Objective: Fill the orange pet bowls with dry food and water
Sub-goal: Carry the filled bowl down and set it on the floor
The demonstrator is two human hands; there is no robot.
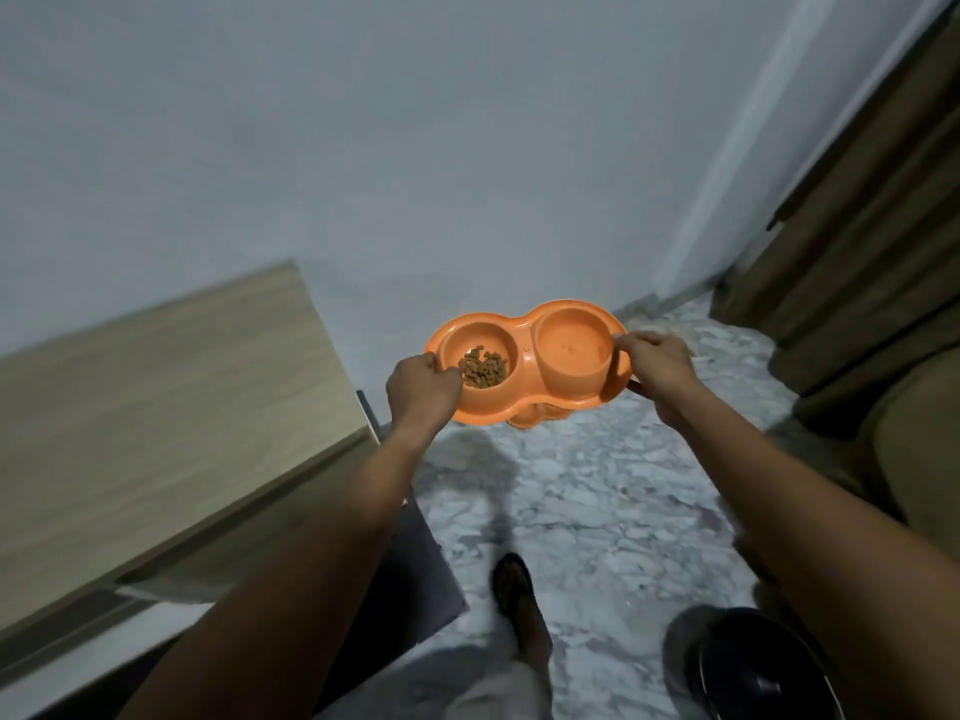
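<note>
An orange double pet bowl [527,350] is held in the air above the marble floor, in front of a pale wall. Its left cup holds a small heap of brown dry food [484,370]. The right cup [573,345] has a smooth orange surface, and I cannot tell whether there is water in it. My left hand [422,389] grips the left rim, thumb on top. My right hand [658,367] grips the right rim, fingers over the edge.
A light wooden tabletop [156,407] stands at the left, with a dark panel below its corner. Brown curtains [872,252] hang at the right. A black round object [753,667] lies on the floor at lower right. My sandalled foot [514,589] is on the marble floor.
</note>
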